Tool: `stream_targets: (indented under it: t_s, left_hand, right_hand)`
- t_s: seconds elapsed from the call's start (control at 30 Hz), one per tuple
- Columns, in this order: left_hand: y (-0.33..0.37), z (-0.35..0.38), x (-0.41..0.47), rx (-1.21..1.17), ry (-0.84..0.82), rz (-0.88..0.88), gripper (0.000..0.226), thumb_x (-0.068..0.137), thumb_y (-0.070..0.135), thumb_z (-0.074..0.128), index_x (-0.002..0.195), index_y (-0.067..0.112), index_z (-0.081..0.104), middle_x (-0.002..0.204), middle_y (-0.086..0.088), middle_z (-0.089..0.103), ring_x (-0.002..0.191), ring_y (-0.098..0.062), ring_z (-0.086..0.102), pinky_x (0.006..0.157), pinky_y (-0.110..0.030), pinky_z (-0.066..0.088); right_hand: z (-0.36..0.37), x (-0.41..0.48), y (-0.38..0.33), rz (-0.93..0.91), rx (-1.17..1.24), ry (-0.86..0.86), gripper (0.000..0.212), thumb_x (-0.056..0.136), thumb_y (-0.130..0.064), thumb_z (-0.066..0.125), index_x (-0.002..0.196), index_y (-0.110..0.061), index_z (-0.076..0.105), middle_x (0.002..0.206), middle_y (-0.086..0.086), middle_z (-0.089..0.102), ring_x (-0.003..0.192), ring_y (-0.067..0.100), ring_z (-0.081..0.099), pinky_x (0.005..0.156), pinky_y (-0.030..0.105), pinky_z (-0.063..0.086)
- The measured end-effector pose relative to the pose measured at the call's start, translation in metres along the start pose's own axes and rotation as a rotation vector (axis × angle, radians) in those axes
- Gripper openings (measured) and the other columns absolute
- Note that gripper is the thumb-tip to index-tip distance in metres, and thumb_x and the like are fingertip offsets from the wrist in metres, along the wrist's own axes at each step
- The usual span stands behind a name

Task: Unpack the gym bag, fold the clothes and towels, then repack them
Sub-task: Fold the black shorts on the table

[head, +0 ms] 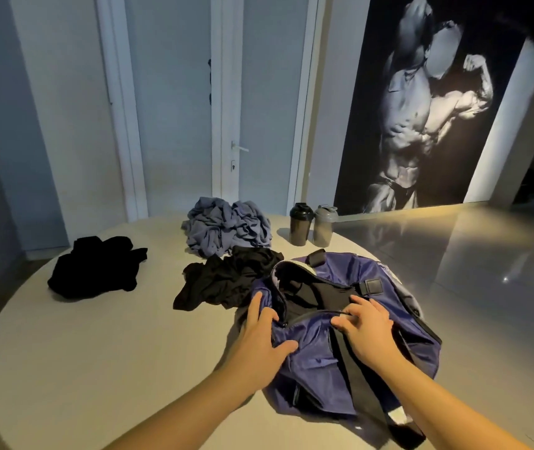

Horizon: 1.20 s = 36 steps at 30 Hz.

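Gym bag (324,362) lies on the counter (97,352) under both hands, its zip mouth gaping. The left hand (260,336) presses flat on the bag's end, fingers spread. The right hand (366,323) curls over the opening's near rim. Beyond the left hand lie a black garment (226,280), a second black garment (93,267) and a grey-blue heap (226,228), all unfolded. Unpacking seems nearly finished; next, the right hand should reach inside for anything left.
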<state>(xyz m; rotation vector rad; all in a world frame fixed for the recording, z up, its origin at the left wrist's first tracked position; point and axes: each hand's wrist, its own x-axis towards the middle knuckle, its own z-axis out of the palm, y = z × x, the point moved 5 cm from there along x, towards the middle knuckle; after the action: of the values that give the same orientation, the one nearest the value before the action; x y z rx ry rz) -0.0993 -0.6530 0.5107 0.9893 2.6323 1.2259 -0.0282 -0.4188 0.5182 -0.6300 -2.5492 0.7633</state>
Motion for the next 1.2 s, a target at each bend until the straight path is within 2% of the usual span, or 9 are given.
stream_targets:
  t_s: [0.13, 0.3, 0.4, 0.53, 0.63, 0.8, 0.93, 1.1, 1.2]
  left_hand:
    - [-0.007, 0.002, 0.035, -0.004, 0.012, -0.041, 0.037, 0.095, 0.040, 0.069, 0.119, 0.024, 0.045, 0.169, 0.013, -0.010, 0.144, -0.023, 0.037, 0.102, -0.034, 0.039]
    - [-0.016, -0.004, 0.059, 0.037, 0.023, -0.023, 0.030, 0.097, 0.038, 0.065, 0.113, 0.020, 0.047, 0.170, 0.009, 0.003, 0.134, -0.025, 0.049, 0.096, -0.042, 0.047]
    - [-0.021, -0.007, 0.061, 0.092, 0.036, -0.006, 0.032, 0.098, 0.041, 0.063, 0.118, 0.019, 0.051, 0.169, 0.010, 0.011, 0.132, -0.025, 0.051, 0.095, -0.044, 0.049]
    - [-0.031, -0.022, 0.053, 0.054, 0.028, 0.033, 0.046, 0.099, 0.056, 0.053, 0.136, 0.029, 0.047, 0.167, 0.016, 0.016, 0.128, -0.022, 0.054, 0.100, -0.046, 0.049]
    - [-0.055, -0.045, 0.052, 0.094, 0.122, 0.050, 0.042, 0.102, 0.055, 0.045, 0.138, 0.033, 0.048, 0.152, 0.015, 0.041, 0.101, -0.013, 0.064, 0.090, -0.043, 0.054]
    - [-0.126, -0.087, 0.066, 0.057, 0.273, -0.124, 0.030, 0.103, 0.040, 0.051, 0.125, 0.023, 0.061, 0.126, 0.007, 0.058, 0.101, -0.016, 0.064, 0.091, -0.040, 0.053]
    - [-0.186, -0.108, 0.067, 0.205, 0.190, -0.182, 0.044, 0.095, 0.023, 0.062, 0.138, 0.022, 0.053, 0.142, 0.004, 0.053, 0.123, -0.019, 0.057, 0.103, -0.042, 0.050]
    - [-0.215, -0.117, 0.073, 0.357, 0.064, -0.231, 0.071, 0.100, 0.040, 0.057, 0.160, 0.034, 0.020, 0.139, -0.011, 0.047, 0.120, -0.034, 0.053, 0.106, -0.046, 0.046]
    - [-0.212, -0.117, 0.074, 0.462, 0.064, -0.214, 0.071, 0.102, 0.047, 0.049, 0.161, 0.030, 0.014, 0.142, -0.007, 0.047, 0.123, -0.032, 0.047, 0.104, -0.046, 0.045]
  right_hand:
    - [0.016, 0.041, 0.017, -0.041, 0.088, 0.013, 0.029, 0.079, -0.044, 0.076, 0.055, -0.038, 0.063, 0.088, -0.008, 0.074, 0.132, 0.022, 0.054, 0.107, 0.062, 0.037]
    - [0.012, 0.051, 0.003, 0.084, 0.125, -0.021, 0.017, 0.081, -0.035, 0.081, 0.070, -0.030, 0.070, 0.097, 0.008, 0.075, 0.112, 0.033, 0.063, 0.101, 0.052, 0.046]
    - [0.006, 0.044, -0.005, 0.115, 0.066, -0.055, 0.024, 0.080, -0.045, 0.079, 0.065, -0.034, 0.062, 0.082, -0.001, 0.069, 0.099, 0.036, 0.064, 0.095, 0.051, 0.049]
    - [-0.002, 0.032, -0.039, 0.042, -0.182, 0.035, 0.017, 0.084, -0.037, 0.076, 0.100, -0.037, 0.070, 0.142, -0.001, 0.057, 0.144, 0.030, 0.033, 0.118, 0.051, 0.023]
    - [-0.001, 0.018, -0.094, -0.229, -0.092, 0.214, 0.029, 0.082, -0.021, 0.076, 0.110, -0.024, 0.074, 0.142, 0.003, 0.057, 0.141, 0.030, 0.039, 0.116, 0.056, 0.028]
    - [0.061, -0.005, -0.182, -0.480, 0.134, 0.002, 0.030, 0.091, -0.016, 0.068, 0.120, -0.018, 0.069, 0.142, -0.003, 0.055, 0.140, 0.015, 0.038, 0.118, 0.034, 0.030]
    - [0.137, 0.007, -0.221, -0.407, 0.139, -0.207, 0.035, 0.095, -0.009, 0.060, 0.130, -0.009, 0.062, 0.145, 0.007, 0.050, 0.140, 0.015, 0.035, 0.109, 0.017, 0.025]
    - [0.202, 0.055, -0.214, -0.099, -0.141, -0.303, 0.057, 0.100, -0.015, 0.051, 0.154, -0.014, 0.032, 0.168, 0.011, 0.007, 0.155, 0.035, -0.002, 0.122, 0.046, 0.019]
    - [0.220, 0.066, -0.203, -0.039, -0.110, -0.372, 0.065, 0.102, -0.022, 0.050, 0.158, -0.011, 0.020, 0.165, 0.014, 0.019, 0.151, 0.036, 0.020, 0.119, 0.042, 0.024]
